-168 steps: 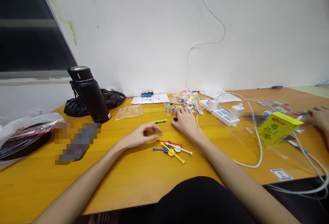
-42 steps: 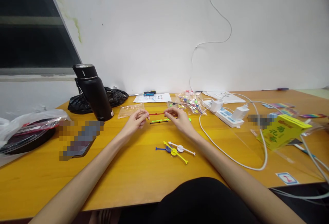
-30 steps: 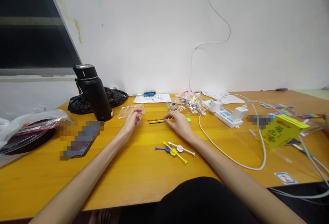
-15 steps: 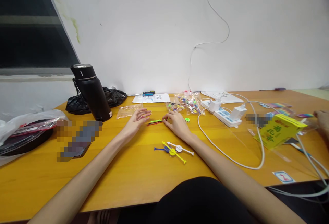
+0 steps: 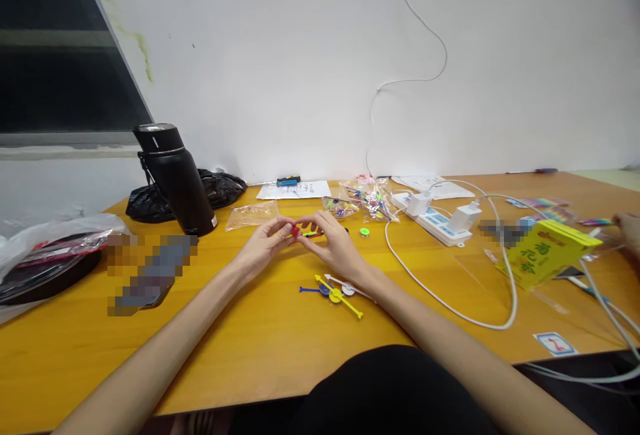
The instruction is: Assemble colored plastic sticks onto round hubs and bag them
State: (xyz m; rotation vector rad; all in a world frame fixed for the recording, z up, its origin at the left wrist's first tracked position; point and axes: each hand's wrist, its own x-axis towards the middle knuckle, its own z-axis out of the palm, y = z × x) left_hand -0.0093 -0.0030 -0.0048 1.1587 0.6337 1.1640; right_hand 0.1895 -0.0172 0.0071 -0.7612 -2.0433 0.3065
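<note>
My left hand (image 5: 263, 243) pinches a small red plastic piece (image 5: 295, 230) between thumb and fingers. From the other side my right hand (image 5: 339, 243) closes its fingertips on the same piece. Its exact shape is partly hidden by the fingers. Behind the right fingers lies a green arrow (image 5: 313, 233), with dark and red parts beside it mostly covered. A round green disc (image 5: 365, 232) rests right of that hand. Nearer me lie three overlapping spinner arrows: a yellow spinner (image 5: 335, 296), a blue spinner (image 5: 311, 290) and a white spinner (image 5: 349, 288).
Clear bags of small coloured parts (image 5: 373, 198) lie behind my hands, near a flat clear bag (image 5: 251, 216). A black bottle (image 5: 176, 185) stands left. At right are a power strip (image 5: 440, 227), looping white cables, a yellow box (image 5: 545, 253) and another person's hand (image 5: 629, 230).
My hands have come together, and the red piece is now lifted between their fingertips. My left hand moved right and closed from an open pose. The spinner arrows stayed put.
</note>
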